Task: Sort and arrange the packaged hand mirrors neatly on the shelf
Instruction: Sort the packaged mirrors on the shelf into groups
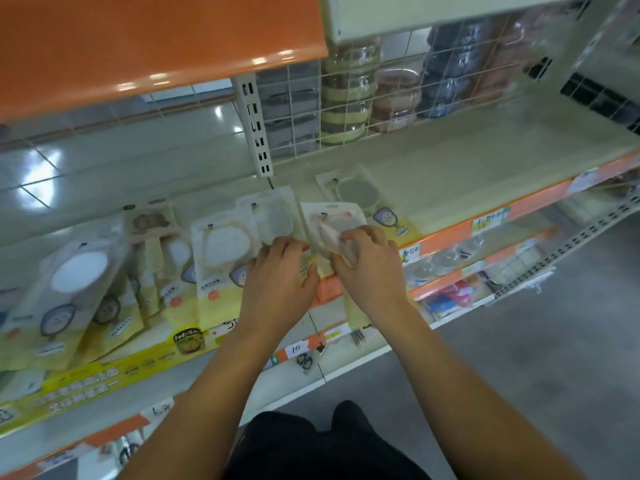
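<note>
Several packaged hand mirrors lie along the cream shelf point(467, 174). A pink-mirror pack point(332, 220) sits at the shelf's front, and both hands are on it. My right hand point(370, 265) grips its right side with curled fingers. My left hand point(280, 271) holds its lower left edge, fingers bent over the neighbouring pack point(273, 216). A white-mirror pack point(221, 244) lies just left of my left hand. A green-mirror pack point(356, 194) lies flat behind the held one. More packs point(79, 282) lean in a row at the left.
A wire grid point(346, 109) backs the shelf, with stacked jars behind it. An orange shelf point(156, 39) hangs overhead. Orange price strips point(491, 220) run along the front edge. Lower shelves point(450, 268) hold small goods. The shelf's right half is bare.
</note>
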A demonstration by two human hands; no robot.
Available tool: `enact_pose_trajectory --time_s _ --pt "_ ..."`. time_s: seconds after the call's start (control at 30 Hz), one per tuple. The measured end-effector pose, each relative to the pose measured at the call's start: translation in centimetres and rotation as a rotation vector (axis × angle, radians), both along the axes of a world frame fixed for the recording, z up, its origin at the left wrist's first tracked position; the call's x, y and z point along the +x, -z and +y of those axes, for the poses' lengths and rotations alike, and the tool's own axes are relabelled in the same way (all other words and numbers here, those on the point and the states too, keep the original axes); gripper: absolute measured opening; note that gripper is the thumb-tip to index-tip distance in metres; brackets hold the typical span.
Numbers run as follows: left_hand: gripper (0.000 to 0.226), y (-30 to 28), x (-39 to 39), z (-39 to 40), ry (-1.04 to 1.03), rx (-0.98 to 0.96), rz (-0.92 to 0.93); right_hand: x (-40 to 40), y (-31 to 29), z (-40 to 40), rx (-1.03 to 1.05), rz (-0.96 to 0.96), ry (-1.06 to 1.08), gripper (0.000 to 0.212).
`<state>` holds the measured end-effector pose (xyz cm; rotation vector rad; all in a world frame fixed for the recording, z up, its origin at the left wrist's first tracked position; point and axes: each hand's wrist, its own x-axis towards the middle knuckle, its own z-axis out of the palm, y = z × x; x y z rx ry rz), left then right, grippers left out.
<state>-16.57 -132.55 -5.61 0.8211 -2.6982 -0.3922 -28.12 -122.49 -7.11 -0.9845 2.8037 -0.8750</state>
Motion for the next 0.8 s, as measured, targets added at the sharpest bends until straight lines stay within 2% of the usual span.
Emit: enact_pose_trajectory --time_s 0.4,0.8 --pt "0.032 0.5 -1.4 -3.2 0.04 0.056 0.068 -1.0 -0.8 -2.1 0.026 0.012 0.052 0.034" --pt "0.033 0.9 -1.5 -5.3 0.085 0.182 -0.02 -0.6 -0.6 -3.7 0.08 0.0 0.135 0.034"
